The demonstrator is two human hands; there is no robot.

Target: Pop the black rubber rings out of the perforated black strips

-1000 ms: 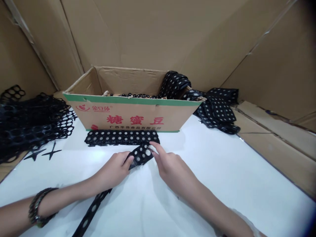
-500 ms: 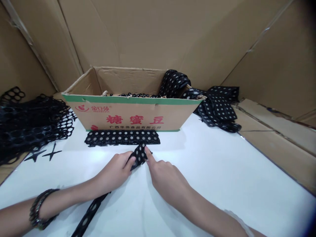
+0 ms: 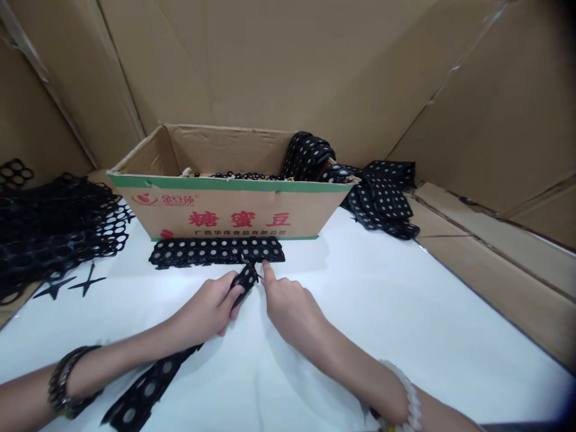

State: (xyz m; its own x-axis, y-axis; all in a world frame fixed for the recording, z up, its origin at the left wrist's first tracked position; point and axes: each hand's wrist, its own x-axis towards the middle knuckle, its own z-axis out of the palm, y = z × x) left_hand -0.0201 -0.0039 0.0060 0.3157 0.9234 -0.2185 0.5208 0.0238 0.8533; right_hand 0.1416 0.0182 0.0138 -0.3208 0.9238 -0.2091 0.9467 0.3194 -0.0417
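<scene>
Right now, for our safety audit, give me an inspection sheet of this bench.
Surface: white tabletop, flat.
Job's things: black perforated strip gripped in the left hand; a second strip lies flat against the box front.
Clutter: black mesh heap at left, two small black cross-shaped pieces, more strips right of the cardboard box.
Hands: left hand shut on the strip; right hand holds nothing, index finger extended beside it.
Cables: nothing seen.
Surroundings: cardboard sheets line the back and sides.
</scene>
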